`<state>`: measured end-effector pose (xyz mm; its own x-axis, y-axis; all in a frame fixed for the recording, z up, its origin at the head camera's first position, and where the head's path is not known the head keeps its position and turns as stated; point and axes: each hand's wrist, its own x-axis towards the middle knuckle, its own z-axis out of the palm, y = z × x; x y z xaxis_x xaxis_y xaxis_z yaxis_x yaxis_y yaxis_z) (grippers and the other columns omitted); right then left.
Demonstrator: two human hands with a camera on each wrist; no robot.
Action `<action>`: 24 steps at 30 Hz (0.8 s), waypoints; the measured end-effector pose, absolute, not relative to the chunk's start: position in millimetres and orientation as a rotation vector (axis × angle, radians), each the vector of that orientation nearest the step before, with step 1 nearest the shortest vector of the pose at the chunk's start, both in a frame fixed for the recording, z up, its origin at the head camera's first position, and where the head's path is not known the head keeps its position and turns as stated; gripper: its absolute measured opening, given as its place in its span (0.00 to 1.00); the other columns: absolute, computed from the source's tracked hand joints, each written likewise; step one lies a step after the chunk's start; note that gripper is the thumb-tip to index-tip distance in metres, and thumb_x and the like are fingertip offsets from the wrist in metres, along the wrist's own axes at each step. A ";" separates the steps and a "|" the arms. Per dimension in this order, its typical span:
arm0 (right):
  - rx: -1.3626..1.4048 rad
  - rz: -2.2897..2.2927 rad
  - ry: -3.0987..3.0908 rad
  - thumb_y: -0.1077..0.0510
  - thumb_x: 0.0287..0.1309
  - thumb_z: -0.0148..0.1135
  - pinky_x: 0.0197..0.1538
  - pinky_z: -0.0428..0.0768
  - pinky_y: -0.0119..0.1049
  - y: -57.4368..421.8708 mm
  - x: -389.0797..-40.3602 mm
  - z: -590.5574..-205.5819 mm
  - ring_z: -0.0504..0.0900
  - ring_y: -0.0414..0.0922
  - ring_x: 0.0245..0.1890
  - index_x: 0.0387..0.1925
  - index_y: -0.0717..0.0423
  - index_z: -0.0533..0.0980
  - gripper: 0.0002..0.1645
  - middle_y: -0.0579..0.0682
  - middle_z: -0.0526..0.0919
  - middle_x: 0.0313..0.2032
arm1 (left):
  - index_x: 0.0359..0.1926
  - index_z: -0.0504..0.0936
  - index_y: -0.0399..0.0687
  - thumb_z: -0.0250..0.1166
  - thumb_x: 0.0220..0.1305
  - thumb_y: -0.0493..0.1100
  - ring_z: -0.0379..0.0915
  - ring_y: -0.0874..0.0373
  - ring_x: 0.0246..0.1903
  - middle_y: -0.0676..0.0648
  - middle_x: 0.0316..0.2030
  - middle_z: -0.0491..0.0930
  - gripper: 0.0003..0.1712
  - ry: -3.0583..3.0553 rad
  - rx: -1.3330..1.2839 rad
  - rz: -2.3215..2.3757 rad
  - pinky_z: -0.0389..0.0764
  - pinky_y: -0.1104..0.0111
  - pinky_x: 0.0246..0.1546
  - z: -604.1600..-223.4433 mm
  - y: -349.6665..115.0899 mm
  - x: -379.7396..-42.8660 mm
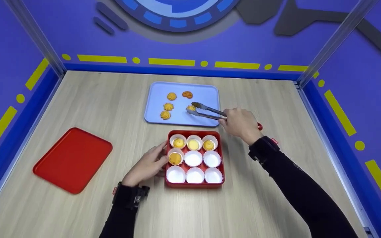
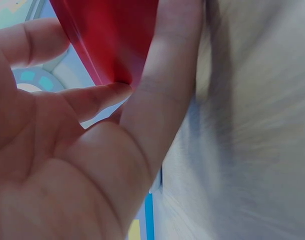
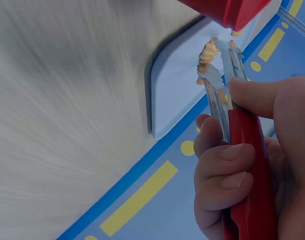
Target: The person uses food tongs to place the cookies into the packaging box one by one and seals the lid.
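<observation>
My right hand [image 1: 241, 122] grips red-handled metal tongs [image 1: 211, 109] over the blue tray [image 1: 155, 96]. The tongs' tips stand on either side of a ridged yellow cookie [image 1: 191, 107]. Elsewhere on the tray lie three swirled cookies [image 1: 168, 106] and a brown pretzel [image 1: 187, 94]. My left hand [image 1: 147, 165] rests against the left wall of a red square box [image 1: 193, 185], its fingers extended along the side in the left wrist view. White paper cups [image 1: 193, 158] line the box in rows. Cookies [image 1: 178, 142] sit in the far row and the middle row's left cup.
A red lid [image 1: 74, 160] lies flat on the wooden table [image 1: 127, 132] to the left. Blue panels [image 1: 177, 49] with yellow marks wall the table at the back and both sides. Metal posts [image 1: 41, 36] stand at the far corners.
</observation>
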<state>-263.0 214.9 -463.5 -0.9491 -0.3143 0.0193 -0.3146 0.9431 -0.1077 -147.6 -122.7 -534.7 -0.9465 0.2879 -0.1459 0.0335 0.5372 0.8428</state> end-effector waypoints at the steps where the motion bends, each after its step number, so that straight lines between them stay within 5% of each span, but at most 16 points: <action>1: 0.499 0.175 -3.091 0.46 0.74 0.64 0.36 0.80 0.46 215.0 -262.7 -465.3 0.78 0.52 0.30 0.48 0.61 0.84 0.21 0.56 0.84 0.33 | 0.83 0.62 0.50 0.59 0.77 0.45 0.73 0.52 0.54 0.44 0.58 0.79 0.37 2.513 0.274 1.368 0.74 0.50 0.63 -534.9 -122.8 -147.6; 24: 0.504 0.316 -3.063 0.46 0.73 0.66 0.37 0.77 0.44 236.5 -257.9 -470.0 0.77 0.52 0.31 0.49 0.58 0.85 0.19 0.53 0.80 0.30 | 0.83 0.61 0.52 0.59 0.77 0.46 0.73 0.51 0.55 0.46 0.56 0.78 0.38 2.510 0.238 1.339 0.73 0.51 0.64 -533.8 -122.5 -146.5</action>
